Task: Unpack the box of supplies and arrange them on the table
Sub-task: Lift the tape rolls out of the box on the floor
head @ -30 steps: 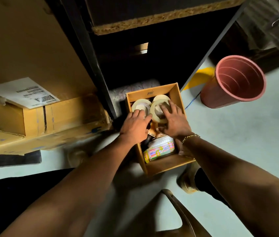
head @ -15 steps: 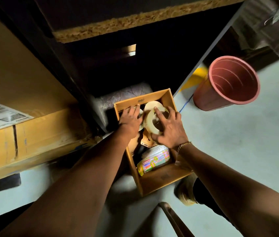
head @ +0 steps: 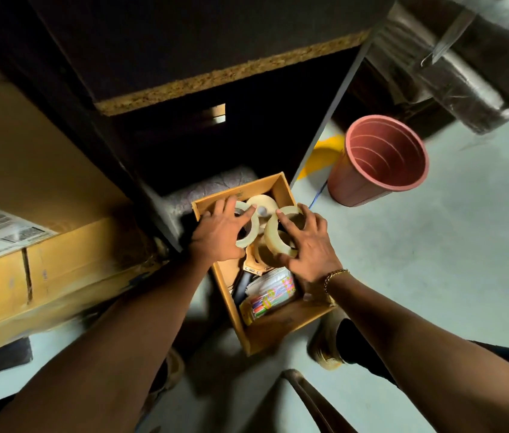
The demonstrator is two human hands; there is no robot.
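Head view: left hand (head: pixel 220 234) grips the left tape roll (head: pixel 249 238), right hand (head: pixel 311 249) grips the right tape roll (head: pixel 278 237), both tilted on edge just above the far end of the cardboard box (head: pixel 278 335)

Dim room: pale floor (head: pixel 434 276), dark chipboard-edged shelving (head: pixel 215 42), 1 pink bin (head: pixel 343 182).

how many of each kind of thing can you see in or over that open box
tape rolls: 3 (left roll gripped by the left hand, right roll by the right hand, far roll lying in the box)
tape dispenser: 1
pack of coloured pens: 1
total: 5 showing
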